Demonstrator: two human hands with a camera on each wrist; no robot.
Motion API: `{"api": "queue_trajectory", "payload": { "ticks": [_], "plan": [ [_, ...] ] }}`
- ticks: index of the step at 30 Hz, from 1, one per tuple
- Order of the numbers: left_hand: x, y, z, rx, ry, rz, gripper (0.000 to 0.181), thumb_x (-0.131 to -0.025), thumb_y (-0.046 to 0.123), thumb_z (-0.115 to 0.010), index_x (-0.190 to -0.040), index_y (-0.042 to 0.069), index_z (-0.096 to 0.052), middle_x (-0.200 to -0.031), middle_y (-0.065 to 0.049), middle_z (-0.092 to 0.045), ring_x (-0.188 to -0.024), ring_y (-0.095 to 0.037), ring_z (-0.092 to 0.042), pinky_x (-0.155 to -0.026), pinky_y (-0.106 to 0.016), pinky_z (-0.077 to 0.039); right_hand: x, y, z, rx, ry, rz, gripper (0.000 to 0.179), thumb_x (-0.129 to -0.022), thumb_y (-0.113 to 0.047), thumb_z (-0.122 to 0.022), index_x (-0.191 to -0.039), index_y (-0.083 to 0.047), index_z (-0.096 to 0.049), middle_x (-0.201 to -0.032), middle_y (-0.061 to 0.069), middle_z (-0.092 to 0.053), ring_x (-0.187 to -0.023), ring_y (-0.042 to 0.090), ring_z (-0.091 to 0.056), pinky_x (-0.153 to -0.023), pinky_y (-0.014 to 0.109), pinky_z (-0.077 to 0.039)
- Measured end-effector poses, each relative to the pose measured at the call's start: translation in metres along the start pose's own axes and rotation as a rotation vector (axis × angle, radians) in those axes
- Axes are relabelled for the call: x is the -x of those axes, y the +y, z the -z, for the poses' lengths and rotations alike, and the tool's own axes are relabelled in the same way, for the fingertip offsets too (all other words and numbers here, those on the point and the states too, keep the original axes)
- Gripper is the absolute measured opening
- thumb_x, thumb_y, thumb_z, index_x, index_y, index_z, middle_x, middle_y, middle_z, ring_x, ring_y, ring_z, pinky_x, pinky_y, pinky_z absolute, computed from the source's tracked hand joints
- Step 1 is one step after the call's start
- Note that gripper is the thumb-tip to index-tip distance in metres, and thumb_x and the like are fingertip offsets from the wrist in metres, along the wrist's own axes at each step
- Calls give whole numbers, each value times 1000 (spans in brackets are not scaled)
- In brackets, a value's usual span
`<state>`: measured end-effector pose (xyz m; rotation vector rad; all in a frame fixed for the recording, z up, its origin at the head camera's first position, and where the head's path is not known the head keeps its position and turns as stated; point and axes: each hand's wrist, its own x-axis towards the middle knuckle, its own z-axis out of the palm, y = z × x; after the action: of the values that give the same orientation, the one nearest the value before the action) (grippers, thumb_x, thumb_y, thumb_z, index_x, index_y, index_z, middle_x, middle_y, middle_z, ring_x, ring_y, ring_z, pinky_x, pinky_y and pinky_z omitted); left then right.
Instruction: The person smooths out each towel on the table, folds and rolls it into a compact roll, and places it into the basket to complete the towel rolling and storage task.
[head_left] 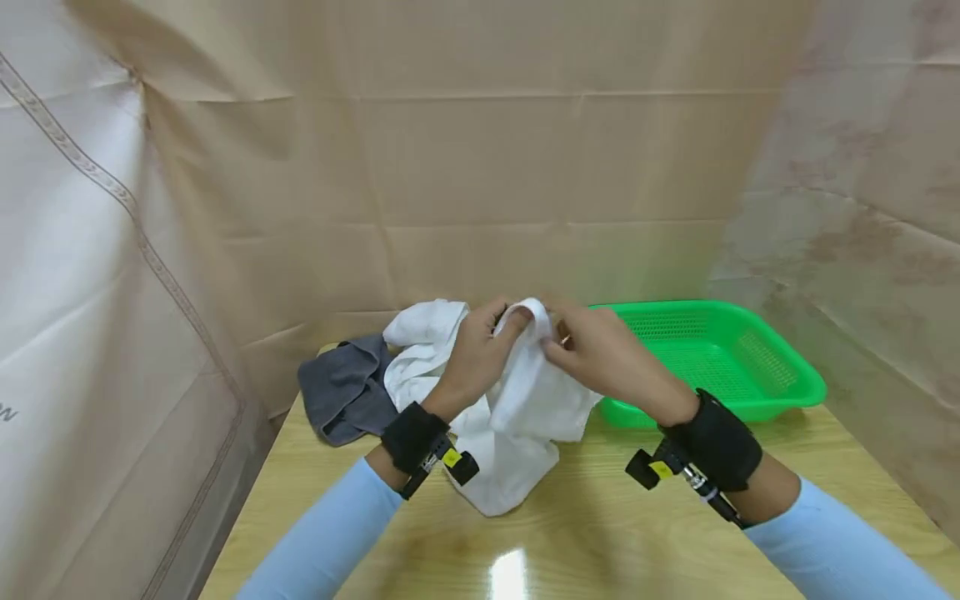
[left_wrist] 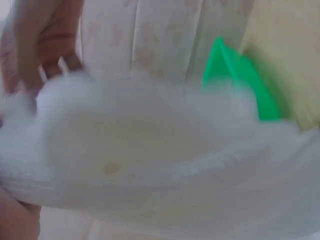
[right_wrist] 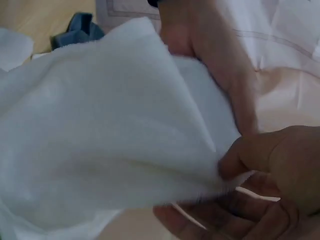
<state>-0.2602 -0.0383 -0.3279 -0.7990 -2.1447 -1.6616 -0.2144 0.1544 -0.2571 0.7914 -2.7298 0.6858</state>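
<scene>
Both hands hold a white cloth (head_left: 536,396) up above the table, its lower part hanging down. My left hand (head_left: 480,348) pinches its top edge between thumb and fingers. Close by on the right, my right hand (head_left: 607,350) grips the same cloth near its upper corner. In the right wrist view, the right thumb (right_wrist: 245,155) lies over the fabric with the fingers curled beneath. The cloth (left_wrist: 150,145) is blurred in the left wrist view and covers much of it. More white cloth (head_left: 423,333) lies bunched behind the left hand, beside a dark grey cloth (head_left: 348,390).
A green plastic basket (head_left: 806,387) with perforated sides stands at the right, partly behind the right forearm. The wooden table (head_left: 585,533) reaches back to a beige fabric wall (head_left: 480,167). More fabric walls stand at left and right.
</scene>
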Motion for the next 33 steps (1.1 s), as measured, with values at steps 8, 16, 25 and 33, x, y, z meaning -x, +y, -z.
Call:
{"api": "queue_trajectory", "payload": {
  "ticks": [8,16,25,33],
  "plan": [
    [23,-30,20,-136,-342,122,25,-90,41,-80,-87,20,-66,-80,5,-58,-71,-12,-55,-65,-31,-48,7,5,11,-124,95,-168,15,-100,-6,-42,-90,-5,-54,-72,7,-44,-64,24,-45,-61,36,-36],
    [61,-69,63,-26,-411,255,22,-97,14,-73,-94,11,-51,-84,-1,-41,-76,-16,-44,-68,-29,-42,29,9,36,-80,35,-110,11,-96,-14,-62,-104,-9,-59,-82,3,-56,-69,20,-50,-65,36,-39],
    [90,-71,135,-29,-422,117,26,-100,9,-68,-87,13,-47,-92,-5,-49,-82,-21,-50,-69,-34,-45,79,59,85,87,208,6,26,-90,9,-72,-106,-11,-75,-103,10,-74,-80,3,-58,-63,16,-44],
    [99,-18,208,-243,-344,-27,20,-95,-5,-69,-100,14,-62,-95,2,-62,-84,-10,-61,-71,-24,-50,137,109,123,-216,205,-76,42,-90,19,-64,-107,-18,-75,-92,-18,-73,-58,7,-66,-44,23,-49]
  ]
}}
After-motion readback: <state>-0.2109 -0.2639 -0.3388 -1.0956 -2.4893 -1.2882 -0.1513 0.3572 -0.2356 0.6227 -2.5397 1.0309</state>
